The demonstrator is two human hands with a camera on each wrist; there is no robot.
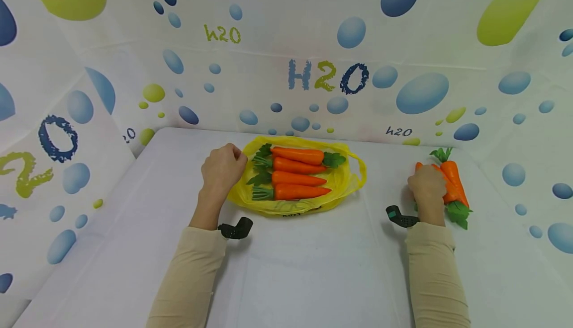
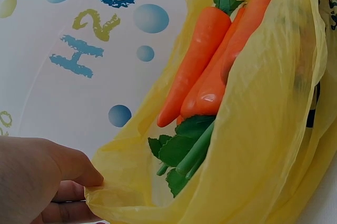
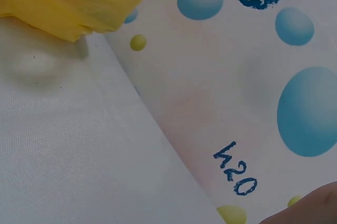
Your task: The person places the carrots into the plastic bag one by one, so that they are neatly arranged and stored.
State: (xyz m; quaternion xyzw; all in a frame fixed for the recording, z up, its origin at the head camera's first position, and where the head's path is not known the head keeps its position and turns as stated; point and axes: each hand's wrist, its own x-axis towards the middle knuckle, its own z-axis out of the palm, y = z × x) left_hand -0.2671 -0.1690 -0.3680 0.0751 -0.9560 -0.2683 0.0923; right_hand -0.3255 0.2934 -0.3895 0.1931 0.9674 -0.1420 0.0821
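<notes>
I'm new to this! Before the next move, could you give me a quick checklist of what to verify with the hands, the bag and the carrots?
1. Left hand has the yellow plastic bag by its edge: ok, thumb and fingers pinch it.
2. Bag mouth is open: ok, the four bagged carrots show from above.
3. Right hand is at the loose carrots: ok, it is over them.
4. Right hand has a firm grip on one: cannot tell, the hand hides its fingertips and the right wrist view shows no loose carrot.
5. All carrots are in the bag: not ok, several lie outside on the table.
</notes>
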